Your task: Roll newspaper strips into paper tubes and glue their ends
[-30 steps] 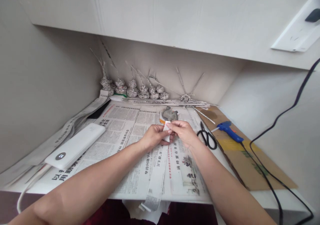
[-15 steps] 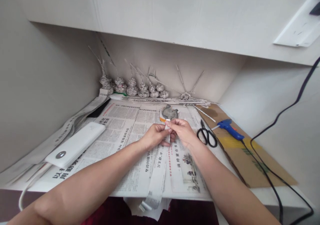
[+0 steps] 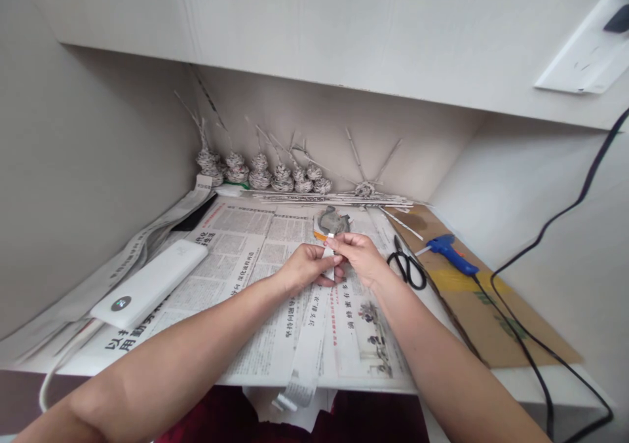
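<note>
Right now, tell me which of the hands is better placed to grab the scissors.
Probably the right hand: the scissors lie just outside its wrist, farther from the left hand. Both hold the paper strip, though.

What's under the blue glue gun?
Brown cardboard, crossed by a yellow band, shows around the blue glue gun. The patch directly beneath it is covered.

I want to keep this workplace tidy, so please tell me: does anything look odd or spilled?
Nothing looks spilled. Slightly odd: the paper strip hangs over the front edge of the table, its end unsupported, while the newspaper lies flat.
</note>
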`<state>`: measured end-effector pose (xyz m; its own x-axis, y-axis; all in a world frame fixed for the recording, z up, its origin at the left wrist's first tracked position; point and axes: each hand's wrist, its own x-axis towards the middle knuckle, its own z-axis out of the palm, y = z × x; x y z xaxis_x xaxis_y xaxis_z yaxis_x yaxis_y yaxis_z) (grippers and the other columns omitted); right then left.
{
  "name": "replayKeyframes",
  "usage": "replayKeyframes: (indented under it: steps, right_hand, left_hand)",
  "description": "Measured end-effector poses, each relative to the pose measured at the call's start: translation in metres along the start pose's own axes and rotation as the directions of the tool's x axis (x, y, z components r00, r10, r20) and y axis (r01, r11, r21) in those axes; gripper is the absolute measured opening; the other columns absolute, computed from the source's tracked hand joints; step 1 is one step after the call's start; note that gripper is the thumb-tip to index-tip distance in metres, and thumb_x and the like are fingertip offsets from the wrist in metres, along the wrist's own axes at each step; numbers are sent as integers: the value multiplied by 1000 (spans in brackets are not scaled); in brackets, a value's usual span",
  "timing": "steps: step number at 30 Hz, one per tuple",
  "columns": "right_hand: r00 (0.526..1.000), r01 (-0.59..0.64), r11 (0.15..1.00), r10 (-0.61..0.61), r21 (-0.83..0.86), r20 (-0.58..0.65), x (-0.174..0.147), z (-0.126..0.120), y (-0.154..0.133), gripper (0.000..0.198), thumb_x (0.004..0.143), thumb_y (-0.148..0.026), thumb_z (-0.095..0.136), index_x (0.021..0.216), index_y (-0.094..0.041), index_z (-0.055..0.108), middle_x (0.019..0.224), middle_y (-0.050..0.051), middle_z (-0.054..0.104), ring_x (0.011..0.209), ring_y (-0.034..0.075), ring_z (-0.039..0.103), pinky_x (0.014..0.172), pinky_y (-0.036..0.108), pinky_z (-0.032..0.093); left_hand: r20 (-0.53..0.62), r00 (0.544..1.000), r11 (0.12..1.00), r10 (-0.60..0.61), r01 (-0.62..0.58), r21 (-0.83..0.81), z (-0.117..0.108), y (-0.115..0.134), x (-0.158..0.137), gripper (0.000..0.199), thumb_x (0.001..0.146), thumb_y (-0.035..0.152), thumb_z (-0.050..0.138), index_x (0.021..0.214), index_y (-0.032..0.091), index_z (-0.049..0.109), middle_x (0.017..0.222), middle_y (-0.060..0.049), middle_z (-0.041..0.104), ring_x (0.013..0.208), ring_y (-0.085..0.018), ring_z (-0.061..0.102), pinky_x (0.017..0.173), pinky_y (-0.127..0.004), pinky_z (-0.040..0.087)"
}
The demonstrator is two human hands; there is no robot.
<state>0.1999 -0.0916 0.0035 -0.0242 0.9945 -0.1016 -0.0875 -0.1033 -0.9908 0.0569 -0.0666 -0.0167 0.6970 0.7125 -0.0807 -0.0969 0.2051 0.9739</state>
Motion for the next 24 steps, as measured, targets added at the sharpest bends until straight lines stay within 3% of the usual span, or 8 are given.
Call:
replayKeyframes:
  steps: [6,12,18,24]
  right_hand:
    - [1000,-3,1000,3,15,-3,0,2,0,37,65,-47,74,69,-19,50,40,-6,52,28,12,47,28,21,35]
    - [995,41,997,-35,-62,95,-3,-2,-5,34,71,-47,69,80,-16,60,42,-4,54,32,13,51,32,21,38]
    - [999,-21,1000,21,-1,44,-1,-2,-1,33,68,-46,72,74,-18,55,41,-5,53,29,13,50,28,22,38]
    - [998,-42,998,40,48,49,0,-1,1,37,66,-48,73,70,-19,50,39,-6,51,27,12,47,27,21,35]
  left_hand:
    - [29,1000,1000,2,-2,5,1,2,-1,42,73,48,66,87,9,67,78,-10,67,73,-18,66,61,-31,56]
    - [28,999,999,-16,17,-27,2,2,-1,43,72,49,67,87,9,65,77,-9,66,72,-18,66,63,-31,56]
    - [40,999,999,-29,29,14,3,0,-2,38,74,44,68,88,9,66,78,-9,67,74,-16,66,68,-29,55]
    - [62,998,1000,-24,23,14,3,-1,-1,40,76,46,64,89,8,66,78,-10,67,73,-18,66,63,-30,56]
